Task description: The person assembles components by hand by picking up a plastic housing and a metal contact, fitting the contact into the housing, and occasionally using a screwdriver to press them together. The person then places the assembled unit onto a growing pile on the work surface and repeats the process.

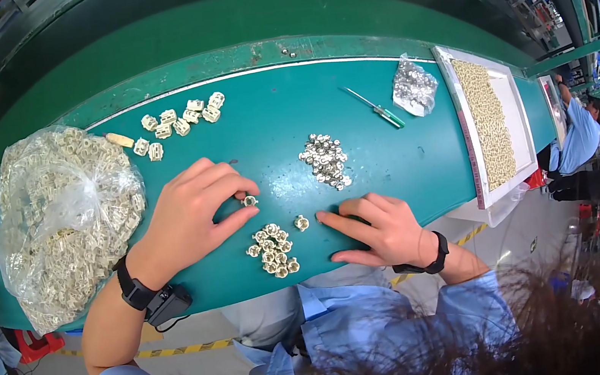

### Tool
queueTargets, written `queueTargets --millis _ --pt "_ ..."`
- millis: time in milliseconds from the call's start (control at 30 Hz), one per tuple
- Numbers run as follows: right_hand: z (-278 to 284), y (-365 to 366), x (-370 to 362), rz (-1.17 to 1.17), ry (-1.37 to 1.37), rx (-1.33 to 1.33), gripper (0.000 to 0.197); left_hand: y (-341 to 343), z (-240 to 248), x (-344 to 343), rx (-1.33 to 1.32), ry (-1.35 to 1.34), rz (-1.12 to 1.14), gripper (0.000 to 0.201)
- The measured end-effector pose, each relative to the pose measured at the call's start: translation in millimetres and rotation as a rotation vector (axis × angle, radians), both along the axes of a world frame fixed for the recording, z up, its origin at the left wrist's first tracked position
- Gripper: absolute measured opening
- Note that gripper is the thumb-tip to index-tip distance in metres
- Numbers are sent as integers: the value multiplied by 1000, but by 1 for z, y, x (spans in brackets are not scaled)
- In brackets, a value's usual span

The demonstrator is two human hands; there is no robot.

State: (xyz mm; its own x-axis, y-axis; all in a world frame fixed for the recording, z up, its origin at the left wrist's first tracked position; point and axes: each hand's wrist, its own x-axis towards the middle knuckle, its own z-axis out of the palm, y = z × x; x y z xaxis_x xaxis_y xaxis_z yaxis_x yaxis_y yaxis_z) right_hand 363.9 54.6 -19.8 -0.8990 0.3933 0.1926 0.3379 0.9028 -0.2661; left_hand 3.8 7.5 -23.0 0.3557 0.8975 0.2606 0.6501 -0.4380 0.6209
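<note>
Between the thumb and index finger of my left hand [202, 201] is a small cream ring-shaped part [249, 201]. My right hand [379, 231] rests low over the green mat with fingers apart; its index fingertip is just right of a single cream part [301, 222], not touching it. I cannot make out anything held in that hand. Below my left hand lies a cluster of similar cream parts [273, 251], openings up. A heap of small shiny metal pieces [325, 159] sits beyond my right hand.
At the left bulges a large clear bag of cream parts [75, 227]. Several cream blocks [182, 120] lie at the back, near a wooden-looking piece [120, 140]. A green-handled screwdriver [386, 115], a bag of metal pieces [415, 87] and a white tray [476, 163] of small tan pieces are right.
</note>
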Motion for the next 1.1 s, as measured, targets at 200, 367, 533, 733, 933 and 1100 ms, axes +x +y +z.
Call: queueTargets --millis 200,367,533,733,933,1100 --pt "-14 -8 21 141 119 95 59 4 2 2 -6 -11 3 29" --pt "-29 -17 37 267 192 176 42 6 7 -1 -36 -7 -38 36" --pt "-14 -8 37 248 228 -312 25 13 10 3 -193 -32 -8 28" --pt "53 56 -47 -96 113 -643 17 13 0 4 -247 -153 65 21" --pt "31 80 -104 68 4 -342 23 4 -7 -1 -123 -248 60 27" --pt "38 72 -102 -87 -16 -432 27 -4 -10 -4 -52 -220 56 32"
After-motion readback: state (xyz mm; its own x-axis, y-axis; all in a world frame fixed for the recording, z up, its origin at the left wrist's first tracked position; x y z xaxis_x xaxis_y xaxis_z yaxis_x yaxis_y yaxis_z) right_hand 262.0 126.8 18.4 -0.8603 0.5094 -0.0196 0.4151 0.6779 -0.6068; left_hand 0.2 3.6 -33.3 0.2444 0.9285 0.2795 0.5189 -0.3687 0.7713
